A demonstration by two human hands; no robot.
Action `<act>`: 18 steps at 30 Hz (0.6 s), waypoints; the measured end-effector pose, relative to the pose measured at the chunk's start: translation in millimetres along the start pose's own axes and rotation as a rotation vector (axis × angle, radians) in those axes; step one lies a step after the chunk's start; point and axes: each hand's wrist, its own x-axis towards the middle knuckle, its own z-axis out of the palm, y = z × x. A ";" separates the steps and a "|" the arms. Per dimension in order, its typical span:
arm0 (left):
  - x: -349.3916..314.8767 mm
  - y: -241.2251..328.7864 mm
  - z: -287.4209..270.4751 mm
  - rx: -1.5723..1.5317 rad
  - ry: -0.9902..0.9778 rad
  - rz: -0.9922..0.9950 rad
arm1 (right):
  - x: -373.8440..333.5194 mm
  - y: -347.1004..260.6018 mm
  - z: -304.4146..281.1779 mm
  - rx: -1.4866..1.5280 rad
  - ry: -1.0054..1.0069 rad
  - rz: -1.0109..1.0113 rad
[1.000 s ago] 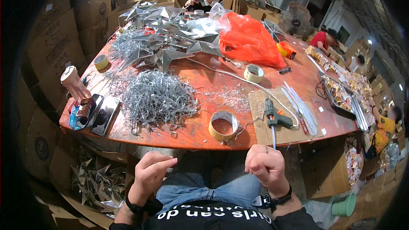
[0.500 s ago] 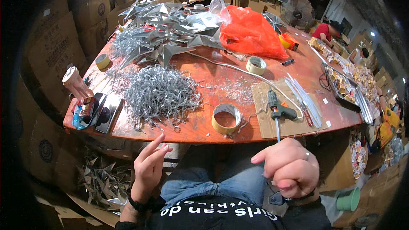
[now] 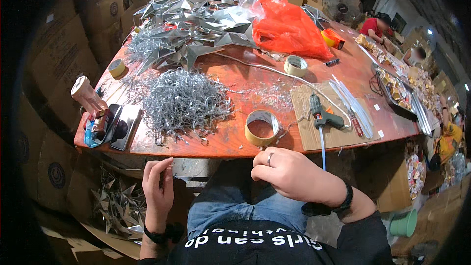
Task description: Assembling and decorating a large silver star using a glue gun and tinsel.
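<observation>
My left hand (image 3: 158, 186) is raised over my lap just short of the table edge. Its fingers are loosely bent and apart, with nothing visible in them. Across from it, my right hand (image 3: 289, 172) is closed, its knuckles up and its fingertips mostly hidden, so what they hold, if anything, cannot be made out. Nearest to it on the table stands a roll of yellowish tape (image 3: 250, 135). Further left lies a tangled heap of silver tinsel strips (image 3: 184, 103). A hot glue gun (image 3: 327, 119) rests on a cardboard sheet (image 3: 306, 140), a glue stick poking from its back.
Silver folded stars (image 3: 189, 56) and a red plastic bag (image 3: 289, 34) are heaped at the back. Two phones (image 3: 125, 127) and a cup (image 3: 88, 95) sit at the left edge. Clear glue sticks (image 3: 353, 108) lie right. Below left, a carton holds more stars (image 3: 117, 203). Co-workers sit beyond.
My right hand has swung left and up toward the tape roll, its wrist turning. My left hand has moved slightly left, and its fingers have bent more.
</observation>
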 end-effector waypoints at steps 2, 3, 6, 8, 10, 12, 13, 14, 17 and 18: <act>4.9 -1.3 -2.3 0.084 0.009 0.053 | 2.0 -0.4 -1.8 0.087 0.119 0.000; 9.1 -4.3 1.2 0.101 0.061 0.143 | 3.1 0.5 -1.6 0.111 0.150 0.011; 0.0 -18.9 3.1 -0.123 0.051 -0.056 | 2.8 -1.6 -3.9 0.129 0.191 0.064; -0.3 -12.3 7.2 -0.126 0.059 -0.101 | 0.6 -2.1 -10.5 0.129 0.213 0.059; -2.9 -9.4 6.7 -0.125 0.066 -0.151 | -2.8 -8.9 -22.0 0.097 0.155 0.027; -7.5 -11.3 3.1 -0.009 -0.029 -0.106 | -5.8 -22.7 -33.6 0.166 0.216 0.001; -9.3 -10.8 1.2 -0.002 -0.026 -0.113 | -7.9 -30.9 -46.4 0.241 0.186 -0.014; -10.6 -9.6 -1.0 0.020 -0.040 -0.076 | -11.8 -37.9 -60.5 0.319 0.154 -0.028; -12.1 -4.0 -0.7 0.000 0.002 -0.044 | -24.0 -52.2 -86.5 0.615 0.249 -0.128; -10.7 -2.7 1.4 -0.057 0.052 -0.042 | -28.9 -64.0 -101.9 0.711 0.196 -0.089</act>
